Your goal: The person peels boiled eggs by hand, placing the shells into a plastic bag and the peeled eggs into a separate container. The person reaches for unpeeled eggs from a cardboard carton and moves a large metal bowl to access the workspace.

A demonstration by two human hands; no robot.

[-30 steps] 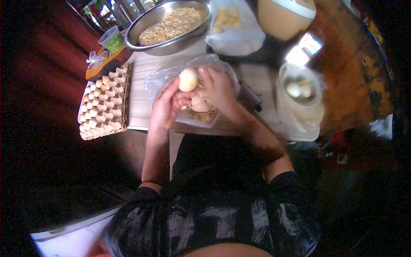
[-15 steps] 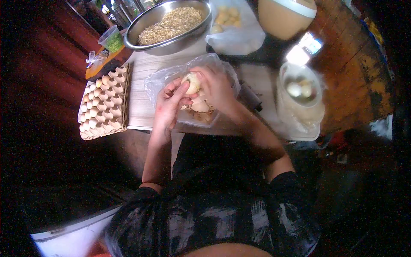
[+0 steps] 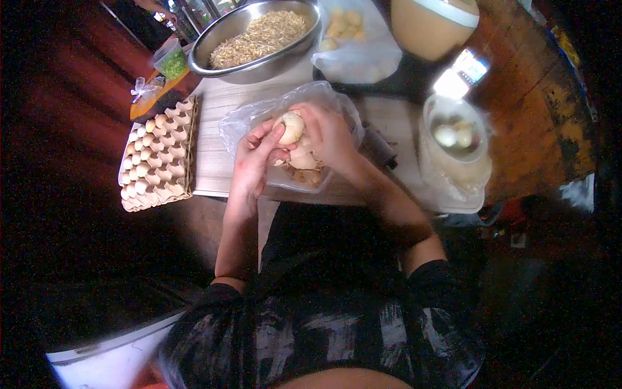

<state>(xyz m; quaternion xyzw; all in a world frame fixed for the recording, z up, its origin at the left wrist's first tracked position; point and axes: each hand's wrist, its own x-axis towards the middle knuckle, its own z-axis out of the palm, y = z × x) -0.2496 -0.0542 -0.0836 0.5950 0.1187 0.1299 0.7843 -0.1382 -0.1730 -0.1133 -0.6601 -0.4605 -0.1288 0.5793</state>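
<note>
A pale, roundish egg [image 3: 291, 129] is held over an open clear plastic bag [image 3: 235, 123]. The thumb and fingers of my left hand [image 3: 259, 152] grip it from the left and below. My right hand [image 3: 327, 133] is closed against its upper right side, its fingertips on the egg. Bits of broken shell [image 3: 308, 175] lie in the bag under my hands. To the left stands a cardboard egg tray [image 3: 172, 155] with eggs in its left rows. On the right, a translucent bowl [image 3: 483, 139] contains several peeled-looking eggs [image 3: 453, 135].
A steel basin [image 3: 256, 74] of husks stands at the back, beside a white bag [image 3: 363, 61] of yellowish round items. Behind the bowl are a phone [image 3: 470, 68] and a tan container [image 3: 431, 29]. A cup of greens [image 3: 172, 63] and another person's arm [image 3: 150, 6] are upper left.
My right fingers have shifted slightly on the egg, which shows more of its surface. The other person's arm has come further into view at the upper left.
</note>
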